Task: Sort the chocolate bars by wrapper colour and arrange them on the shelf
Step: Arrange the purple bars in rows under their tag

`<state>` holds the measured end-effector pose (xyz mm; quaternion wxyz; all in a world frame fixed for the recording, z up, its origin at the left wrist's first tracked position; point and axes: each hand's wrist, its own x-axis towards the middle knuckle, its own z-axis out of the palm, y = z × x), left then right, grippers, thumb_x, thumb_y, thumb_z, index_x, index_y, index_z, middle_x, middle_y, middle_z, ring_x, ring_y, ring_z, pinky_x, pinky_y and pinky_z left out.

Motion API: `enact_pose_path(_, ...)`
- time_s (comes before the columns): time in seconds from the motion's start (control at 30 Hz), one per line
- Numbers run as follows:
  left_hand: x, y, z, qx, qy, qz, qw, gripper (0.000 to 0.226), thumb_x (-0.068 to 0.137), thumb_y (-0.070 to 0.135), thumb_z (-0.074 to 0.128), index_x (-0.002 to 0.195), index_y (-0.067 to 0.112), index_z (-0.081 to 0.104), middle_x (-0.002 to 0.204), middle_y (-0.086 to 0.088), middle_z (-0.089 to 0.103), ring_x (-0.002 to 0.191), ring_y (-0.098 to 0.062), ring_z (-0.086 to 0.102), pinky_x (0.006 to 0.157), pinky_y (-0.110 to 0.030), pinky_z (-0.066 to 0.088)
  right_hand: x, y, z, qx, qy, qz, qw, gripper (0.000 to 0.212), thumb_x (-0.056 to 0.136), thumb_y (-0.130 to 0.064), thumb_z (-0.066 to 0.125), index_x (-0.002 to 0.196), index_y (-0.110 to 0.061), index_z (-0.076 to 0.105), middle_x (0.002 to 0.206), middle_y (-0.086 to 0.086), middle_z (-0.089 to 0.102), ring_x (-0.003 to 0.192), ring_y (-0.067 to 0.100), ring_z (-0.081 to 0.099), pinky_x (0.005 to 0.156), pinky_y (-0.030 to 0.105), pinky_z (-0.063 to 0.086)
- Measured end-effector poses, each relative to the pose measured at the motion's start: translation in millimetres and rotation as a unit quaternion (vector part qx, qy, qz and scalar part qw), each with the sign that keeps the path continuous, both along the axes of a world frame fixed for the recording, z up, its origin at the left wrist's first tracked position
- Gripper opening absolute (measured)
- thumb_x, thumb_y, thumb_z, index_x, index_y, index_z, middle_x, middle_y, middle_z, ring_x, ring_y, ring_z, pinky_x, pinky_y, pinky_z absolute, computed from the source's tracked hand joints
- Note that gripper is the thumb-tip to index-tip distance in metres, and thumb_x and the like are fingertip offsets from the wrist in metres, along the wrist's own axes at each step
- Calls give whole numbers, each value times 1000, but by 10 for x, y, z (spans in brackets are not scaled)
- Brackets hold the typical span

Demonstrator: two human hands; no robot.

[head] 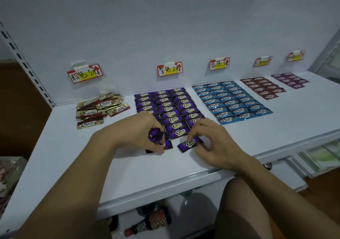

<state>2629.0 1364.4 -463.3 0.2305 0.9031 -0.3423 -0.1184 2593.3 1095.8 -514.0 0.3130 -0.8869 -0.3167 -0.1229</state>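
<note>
On the white shelf [73,161], purple Choco bars [170,108] lie in neat rows at the centre. My left hand [141,130] grips a small bunch of purple bars [156,135] just above another purple bar [168,145] lying on the shelf. My right hand [211,137] pinches a single purple bar [189,144] at the front end of the rows, low over the shelf. A loose heap of gold-and-brown bars [99,108] sits to the left. Blue bars [231,101], dark red bars [263,87] and magenta bars [290,79] lie in rows to the right.
Handwritten price tags [169,68] hang on the back panel above each group. A slotted upright [24,64] runs along the left side. Bottles [147,222] lie on the lower level below the shelf's front edge. Packaged goods [9,174] show at the far left.
</note>
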Motion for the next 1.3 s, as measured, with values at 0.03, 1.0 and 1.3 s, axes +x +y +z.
enact_pose_path(0.03, 0, -5, -4, -1, 2, 0, 1000, 17, 76, 38, 86, 83, 26, 77, 76, 12, 72, 72, -9, 66, 68, -34, 52, -1, 9, 4, -12, 5, 9, 1000, 19, 80, -9, 69, 95, -20, 71, 101, -7, 63, 102, 11, 59, 81, 29, 53)
enact_pose_path(1.0, 159, -330, -69, -722, 357, 234, 545, 23, 107, 21, 43, 92, 13, 59, 59, 5, 34, 51, -10, 38, 54, -26, 39, 133, 437, 197, 202, -46, -45, 977, 18, 85, -20, 78, 103, -17, 73, 92, -8, 70, 85, 14, 66, 65, 29, 51)
enact_pose_path(1.3, 156, -307, -40, -762, 374, 243, 469, 12, 103, 24, 51, 108, 19, 61, 74, 5, 51, 74, -15, 57, 87, -38, 39, 349, 1017, 316, 227, 87, -44, 969, 36, 72, -25, 90, 102, -22, 72, 96, -14, 72, 83, 8, 68, 67, 17, 52)
